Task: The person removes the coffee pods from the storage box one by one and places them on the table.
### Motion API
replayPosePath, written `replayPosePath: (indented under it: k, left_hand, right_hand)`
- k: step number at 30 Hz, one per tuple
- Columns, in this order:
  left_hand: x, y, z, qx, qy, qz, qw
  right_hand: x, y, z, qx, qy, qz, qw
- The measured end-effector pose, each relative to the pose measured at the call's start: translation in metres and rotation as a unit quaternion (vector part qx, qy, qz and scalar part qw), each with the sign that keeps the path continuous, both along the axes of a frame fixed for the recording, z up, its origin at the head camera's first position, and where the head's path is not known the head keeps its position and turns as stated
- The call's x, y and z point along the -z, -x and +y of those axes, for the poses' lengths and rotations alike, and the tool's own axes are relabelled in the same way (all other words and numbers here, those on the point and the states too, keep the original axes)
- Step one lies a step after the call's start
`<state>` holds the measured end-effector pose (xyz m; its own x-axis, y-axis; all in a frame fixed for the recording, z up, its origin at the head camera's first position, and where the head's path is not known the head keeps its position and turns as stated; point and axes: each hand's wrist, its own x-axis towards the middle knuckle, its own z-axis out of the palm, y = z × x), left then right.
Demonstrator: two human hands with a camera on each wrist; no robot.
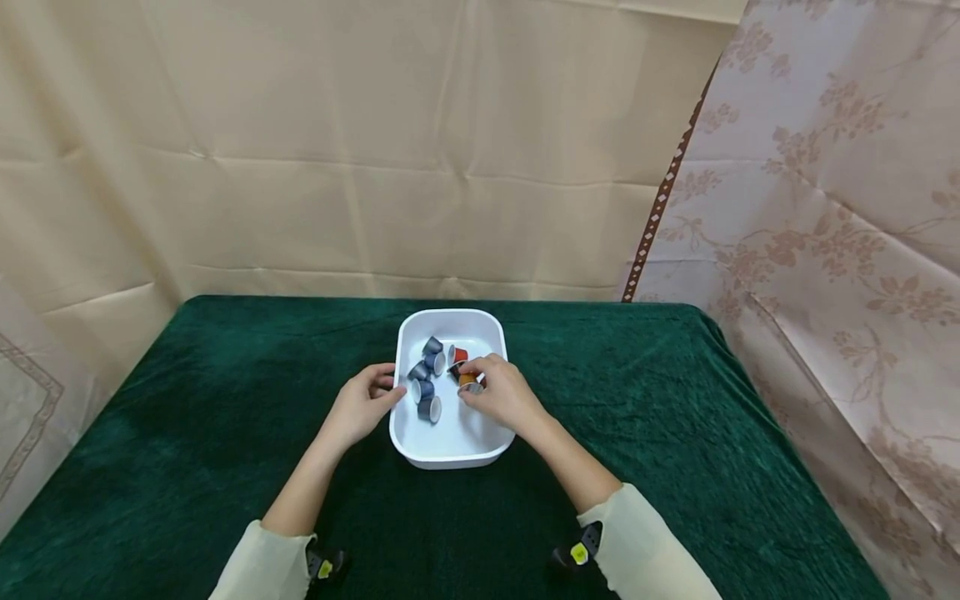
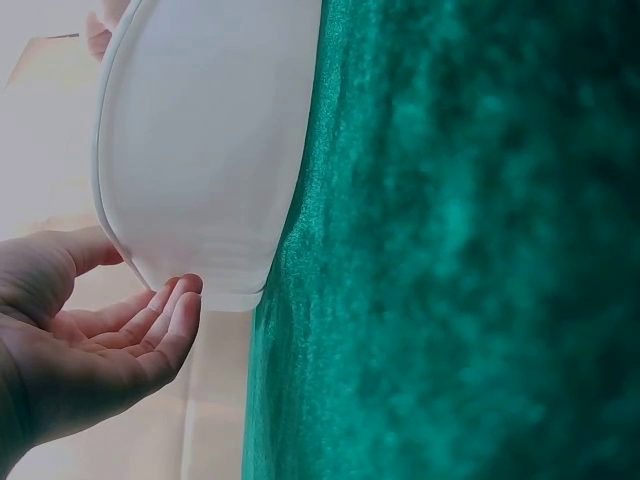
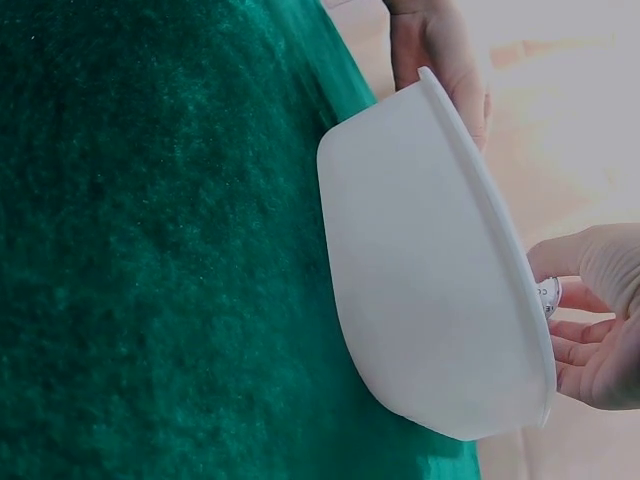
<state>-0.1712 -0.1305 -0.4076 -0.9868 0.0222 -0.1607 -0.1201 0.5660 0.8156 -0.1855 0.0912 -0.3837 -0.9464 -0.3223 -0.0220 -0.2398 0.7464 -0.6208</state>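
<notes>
- nearest the camera, two pale sleeves (image 1: 645, 542) reach forward over the green velvet tabletop (image 1: 187, 433), each wrist carrying a small dark camera with a yellow mark.
- the left hand (image 1: 363, 407) rests at the left wall of the white tray (image 1: 450, 454); in the left wrist view its fingers (image 2: 165, 320) lie nearly straight and relaxed, tips touching the tray's outer wall just under the rim, thumb up along the edge. the grip is spread, holding nothing; judged from its placing, it steadies the tray so it does not slide on the cloth.
- the right hand (image 1: 501, 392) reaches over the tray's right rim and down inside. its grip is curled, the fingertips pinching an orange capsule (image 1: 468, 381) with a silver foil end; the right wrist view shows that foil end (image 3: 546, 297) just past the rim, between thumb and fingers.
- so the orange capsule sits right in the right grip, low in the tray's right half, near its middle; whether it rests on the tray floor or is lifted off it i cannot tell.
- just left of that grip lie the dark blue capsules (image 1: 429, 375), tipped on their sides in a loose column down the tray's left half, near the left fingertips but inside the wall.
- just beyond the right fingertips lies a red capsule (image 1: 457, 354), also on its side.
- farthest back, creased beige cloth (image 1: 375, 150) hangs behind the tabletop, with a floral curtain (image 1: 825, 208) to the right.
</notes>
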Motion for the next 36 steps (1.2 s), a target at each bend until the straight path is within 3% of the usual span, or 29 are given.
replayPosePath:
  k: [36]
  left_hand:
    - [0.002,0.000,-0.001,0.002,-0.001,-0.005,1.0000]
  right_hand:
    - [-0.002,0.000,0.014,0.004,0.000,0.015,1.000]
